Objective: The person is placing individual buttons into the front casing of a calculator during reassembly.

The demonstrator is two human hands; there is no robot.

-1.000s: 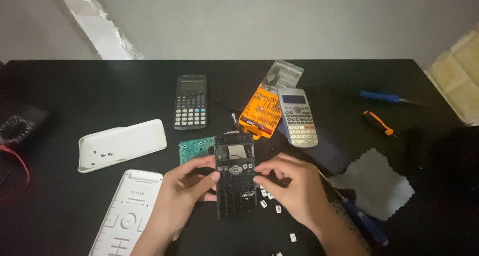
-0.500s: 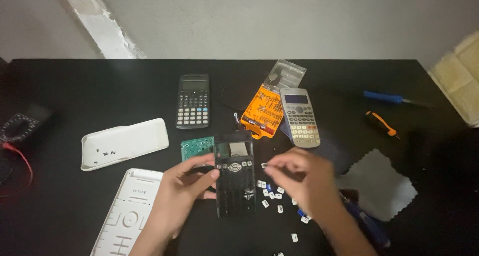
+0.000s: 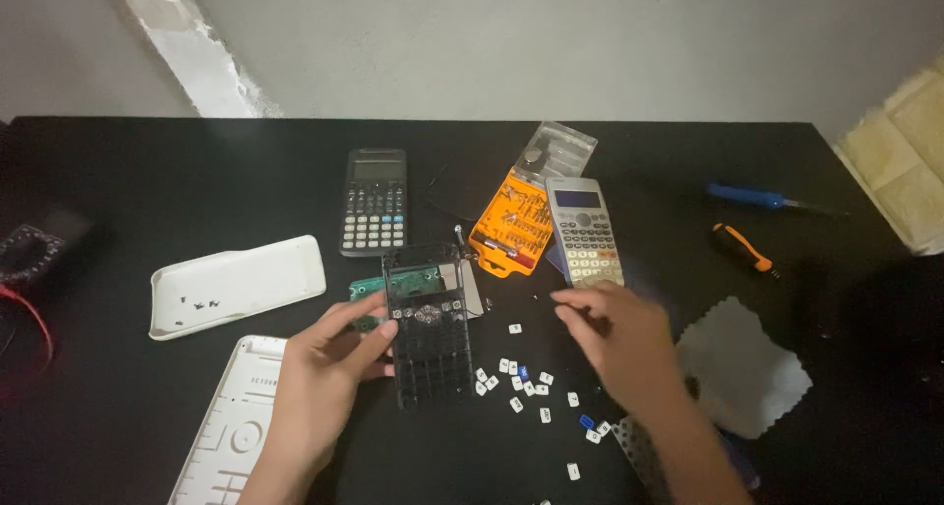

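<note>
My left hand (image 3: 339, 353) grips the left edge of a black calculator front shell (image 3: 430, 330) with empty key holes, lying on the black table (image 3: 197, 171). A green circuit board (image 3: 369, 289) shows under its top left corner. My right hand (image 3: 618, 338) hovers to the right of the shell, fingers loosely curled, above several small loose white keys (image 3: 519, 379) scattered on the table. Whether the fingertips pinch a key is unclear.
A dark calculator (image 3: 374, 202) and a silver calculator (image 3: 585, 232) lie further back, with an orange bit set (image 3: 509, 222) between them. Two white covers (image 3: 236, 287) (image 3: 231, 431) lie at left. Blue (image 3: 762, 199) and orange (image 3: 742, 247) screwdrivers and a grey cloth (image 3: 742, 365) lie at right.
My right hand has left the shell and moved right. Many loose keys now lie uncovered on the table beside the shell. My left hand keeps its hold.
</note>
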